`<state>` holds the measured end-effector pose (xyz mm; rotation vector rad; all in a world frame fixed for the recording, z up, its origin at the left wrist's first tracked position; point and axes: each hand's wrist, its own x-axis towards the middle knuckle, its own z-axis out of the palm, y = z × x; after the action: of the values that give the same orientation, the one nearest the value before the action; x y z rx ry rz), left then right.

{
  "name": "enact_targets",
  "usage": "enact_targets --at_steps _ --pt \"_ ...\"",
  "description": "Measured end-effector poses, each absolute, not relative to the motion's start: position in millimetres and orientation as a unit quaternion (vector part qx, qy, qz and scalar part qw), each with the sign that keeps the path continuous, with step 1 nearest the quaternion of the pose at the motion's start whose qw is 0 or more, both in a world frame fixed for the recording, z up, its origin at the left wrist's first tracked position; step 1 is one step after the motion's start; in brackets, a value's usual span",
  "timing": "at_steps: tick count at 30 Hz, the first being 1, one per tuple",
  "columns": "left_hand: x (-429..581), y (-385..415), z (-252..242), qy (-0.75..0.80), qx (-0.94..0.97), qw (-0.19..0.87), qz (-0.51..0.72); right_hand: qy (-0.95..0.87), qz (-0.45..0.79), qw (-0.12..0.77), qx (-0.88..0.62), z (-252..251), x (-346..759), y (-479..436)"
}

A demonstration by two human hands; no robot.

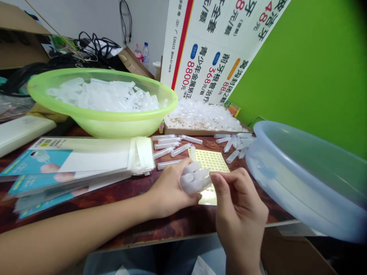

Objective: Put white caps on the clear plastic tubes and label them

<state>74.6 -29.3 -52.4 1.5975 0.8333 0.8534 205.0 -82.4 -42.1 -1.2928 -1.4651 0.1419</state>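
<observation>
While the left hand [169,187] grips a bundle of translucent tubes [193,179] mid-scene in the head view, the right hand [242,206] has its fingers pinched closed at the bundle's right end; can't tell if they grip a tube. Sticker sheet [213,160] on the surface [137,223] just beyond. Green basin [114,124] far left, blue basin [286,179] right, packaging bags [97,156] left.

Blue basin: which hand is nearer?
Right. The right hand is left of the blue basin, apart from it; the left hand is farther left, gripping white tubes.
</observation>
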Motion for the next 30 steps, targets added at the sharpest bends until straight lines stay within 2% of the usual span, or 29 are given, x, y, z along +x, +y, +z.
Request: enact_targets --at_steps 4,10,15,20,27,30 --pt "75.6 -30.7 -54.1 0.347 0.670 0.544 0.367 -0.660 0.048 0.533 -0.528 -38.4 210.0 -80.2" --pt "76.6 -33.4 -53.9 0.356 0.688 0.522 0.357 -0.622 0.193 0.566 -0.505 -43.4 216.9 -79.1" --pt "77.7 -33.4 -53.4 0.356 0.675 0.528 0.373 -0.612 0.207 0.588 -0.486 -50.7 216.0 -76.5" --pt "80.0 -32.9 -55.7 0.358 0.688 0.511 0.371 -0.621 0.288 0.576 -0.448 -56.1 221.7 -71.9" --pt "80.6 -35.1 -52.9 0.352 0.704 0.487 0.379 -0.631 0.307 0.562 -0.438 -60.7 220.7 -75.8" --pt "81.5 -35.6 -51.0 0.346 0.688 0.501 0.394 -0.652 0.266 0.548 -0.452 -67.3 215.6 -77.4"
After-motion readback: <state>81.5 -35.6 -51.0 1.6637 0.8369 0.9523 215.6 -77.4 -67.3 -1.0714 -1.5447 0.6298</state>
